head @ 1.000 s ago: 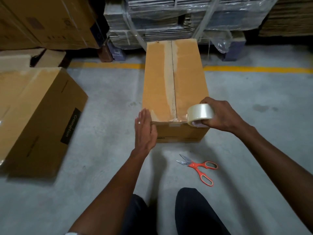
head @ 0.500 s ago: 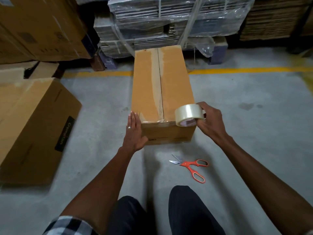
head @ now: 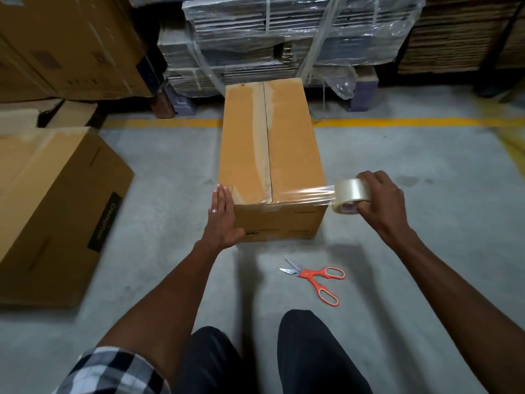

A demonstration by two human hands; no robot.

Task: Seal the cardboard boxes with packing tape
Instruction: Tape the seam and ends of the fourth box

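Observation:
A long brown cardboard box (head: 292,143) lies on the concrete floor in front of me, its centre seam covered by clear tape. My left hand (head: 223,220) presses flat, fingers together, against the box's near left corner. My right hand (head: 379,199) grips a roll of clear packing tape (head: 350,196) just past the near right corner. A strip of tape stretches from the roll across the near edge of the box top.
Orange-handled scissors (head: 318,278) lie open on the floor near my knees. A larger cardboard box (head: 54,206) stands at the left. Stacked boxes (head: 68,44) and plastic-wrapped flat cartons (head: 284,38) line the back behind a yellow floor line (head: 412,122).
My right hand has pulled the roll rightward off the box's near right corner, drawing out a strip of tape. The left hand stays on the left corner.

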